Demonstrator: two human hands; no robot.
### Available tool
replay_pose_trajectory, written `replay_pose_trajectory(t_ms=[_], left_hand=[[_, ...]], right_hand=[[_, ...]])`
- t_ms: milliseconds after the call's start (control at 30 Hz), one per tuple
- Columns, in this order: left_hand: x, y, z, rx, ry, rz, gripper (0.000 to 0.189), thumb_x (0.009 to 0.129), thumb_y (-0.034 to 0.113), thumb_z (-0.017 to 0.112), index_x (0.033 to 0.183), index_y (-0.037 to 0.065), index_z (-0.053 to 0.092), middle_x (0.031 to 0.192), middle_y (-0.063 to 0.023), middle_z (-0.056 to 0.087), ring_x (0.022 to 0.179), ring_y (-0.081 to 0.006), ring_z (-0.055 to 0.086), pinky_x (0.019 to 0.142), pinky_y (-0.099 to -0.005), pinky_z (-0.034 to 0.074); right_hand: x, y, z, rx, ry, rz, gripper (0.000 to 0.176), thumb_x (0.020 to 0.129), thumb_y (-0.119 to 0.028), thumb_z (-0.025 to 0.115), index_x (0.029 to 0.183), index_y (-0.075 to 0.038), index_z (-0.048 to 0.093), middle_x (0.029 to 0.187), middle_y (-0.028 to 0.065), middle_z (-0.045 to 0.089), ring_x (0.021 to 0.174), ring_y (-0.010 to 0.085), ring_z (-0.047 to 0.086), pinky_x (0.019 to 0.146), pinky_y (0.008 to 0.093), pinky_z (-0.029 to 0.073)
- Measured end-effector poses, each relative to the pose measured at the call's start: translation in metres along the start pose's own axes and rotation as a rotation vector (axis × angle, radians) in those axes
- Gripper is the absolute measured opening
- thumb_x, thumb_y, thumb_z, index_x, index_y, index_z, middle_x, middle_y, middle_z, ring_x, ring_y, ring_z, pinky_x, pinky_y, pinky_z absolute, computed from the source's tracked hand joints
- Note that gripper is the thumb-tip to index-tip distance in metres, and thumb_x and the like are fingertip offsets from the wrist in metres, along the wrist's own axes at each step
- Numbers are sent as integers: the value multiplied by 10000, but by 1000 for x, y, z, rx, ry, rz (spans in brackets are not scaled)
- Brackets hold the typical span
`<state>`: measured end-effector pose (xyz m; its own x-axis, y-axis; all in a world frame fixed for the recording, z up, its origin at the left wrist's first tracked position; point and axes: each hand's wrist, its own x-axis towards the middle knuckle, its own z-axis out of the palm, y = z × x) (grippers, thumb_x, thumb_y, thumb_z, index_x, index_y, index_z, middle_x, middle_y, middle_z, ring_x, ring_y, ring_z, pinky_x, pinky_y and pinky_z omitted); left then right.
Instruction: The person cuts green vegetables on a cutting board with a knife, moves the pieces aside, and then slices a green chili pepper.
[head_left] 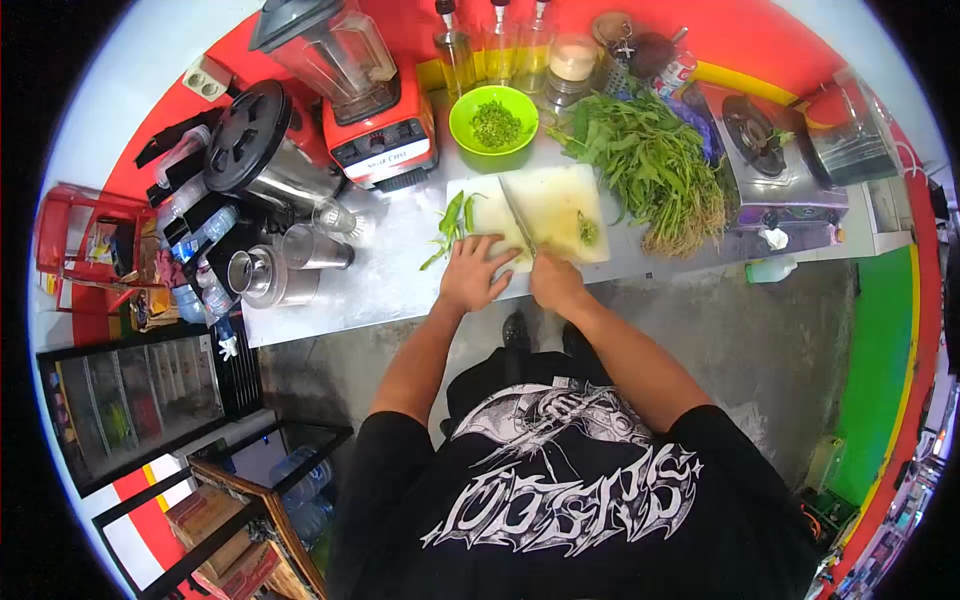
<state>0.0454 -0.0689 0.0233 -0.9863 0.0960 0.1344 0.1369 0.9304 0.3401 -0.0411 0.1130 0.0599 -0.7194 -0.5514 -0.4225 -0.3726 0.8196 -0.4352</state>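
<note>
My right hand (556, 282) is wrapped round the handle of a knife (519, 218), whose blade points away from me across the white cutting board (560, 190). At the board's left front corner lies my left hand (474, 272), palm down with its fingers stretched out. Just beyond those fingertips are several long green chili peppers (452, 222), partly on the board and partly on the metal table. A small heap of chopped green pieces (587, 231) sits right of the blade. Behind the board, a lime-green bowl (493, 160) holds chopped greens (495, 125).
A large bunch of rooted leafy greens (650, 150) lies right of the board, beside a gas stove (765, 190). Leftward stand a red blender (383, 145), a steel container (285, 180) and metal cups (318, 247). Bottles (500, 50) line the back wall.
</note>
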Motion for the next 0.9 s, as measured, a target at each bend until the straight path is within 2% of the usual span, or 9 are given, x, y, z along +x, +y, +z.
replay_pose_trajectory(t_ms=[67, 233, 367, 433, 567, 633, 833, 900], left_hand=[[0, 0, 0, -3, 23, 6, 445, 935, 405, 600, 1357, 268, 636, 1380, -102, 528, 1269, -339, 456, 1041, -510, 350], [0, -1, -2, -16, 21, 12, 446, 932, 396, 606, 1354, 255, 635, 1380, -106, 530, 1253, -334, 472, 1036, -497, 354], [0, 0, -2, -15, 18, 15, 441, 941, 401, 597, 1355, 256, 633, 1382, -108, 529, 1251, -334, 471, 1035, -493, 356], [0, -1, -1, 9, 36, 21, 448, 940, 401, 597, 1363, 255, 626, 1385, -101, 529, 1249, -334, 472, 1034, -490, 358], [-1, -1, -3, -2, 19, -10, 453, 939, 399, 598, 1367, 253, 619, 1387, -93, 530, 1251, -334, 472, 1035, -486, 357], [-1, -2, -2, -32, 26, 8, 452, 940, 397, 596, 1367, 253, 616, 1395, -88, 527, 1255, -334, 468, 1036, -488, 354], [1, -1, -3, -25, 14, 13, 443, 936, 401, 602, 1352, 251, 630, 1396, -87, 532, 1258, -331, 469, 1039, -490, 349], [0, 0, -3, -36, 41, 3, 441, 932, 401, 608, 1345, 250, 640, 1387, -85, 539, 1260, -325, 467, 1041, -488, 346]], right_hand=[[0, 1, -1, -30, -55, -22, 318, 893, -40, 539, 1182, 93, 553, 1140, 305, 679, 1035, 464, 684, 920, 512, 545], [-21, -2, 10, -31, -41, 77, 313, 898, -50, 548, 1180, 85, 560, 1143, 302, 678, 1054, 459, 680, 922, 526, 542], [-9, -3, 1, -31, -62, 24, 248, 884, -65, 583, 1097, 60, 611, 1062, 301, 692, 1026, 443, 691, 890, 535, 545], [1, -3, 2, -67, 39, -38, 219, 877, -57, 586, 1061, 52, 629, 1026, 296, 697, 1002, 440, 697, 859, 543, 550], [-13, 1, 10, -4, 59, -65, 239, 878, -55, 574, 1082, 66, 604, 1031, 310, 694, 981, 462, 693, 844, 548, 553], [-21, 2, 17, -16, 18, 41, 251, 888, -55, 558, 1100, 76, 575, 1042, 330, 690, 987, 474, 688, 857, 543, 550], [-6, 1, 8, -16, 41, -19, 293, 905, -46, 531, 1165, 86, 560, 1059, 337, 688, 1015, 476, 687, 885, 541, 546], [-3, -3, 2, -20, 16, 19, 307, 905, -43, 529, 1180, 92, 561, 1063, 336, 687, 1012, 477, 688, 881, 538, 550]])
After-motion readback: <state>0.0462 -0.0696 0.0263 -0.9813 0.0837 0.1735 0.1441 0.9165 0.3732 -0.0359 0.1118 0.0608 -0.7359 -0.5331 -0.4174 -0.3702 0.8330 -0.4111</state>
